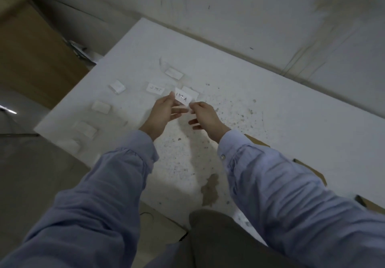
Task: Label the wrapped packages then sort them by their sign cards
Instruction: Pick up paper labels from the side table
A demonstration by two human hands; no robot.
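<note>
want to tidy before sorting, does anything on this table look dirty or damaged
Yes. The white table is soiled: a brown blotch sits near its near edge, and dark specks scatter from there to beside the right hand, which holds the sign card with the left hand.

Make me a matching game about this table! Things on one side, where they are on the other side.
Things:
1. lifted card
2. flat card
3. brown stain

Places:
A. on the table, nearest the person
B. pinched between the left hand and the right hand
C. lying on the table just beyond the left hand

Pairs: 1-B, 2-C, 3-A
</note>
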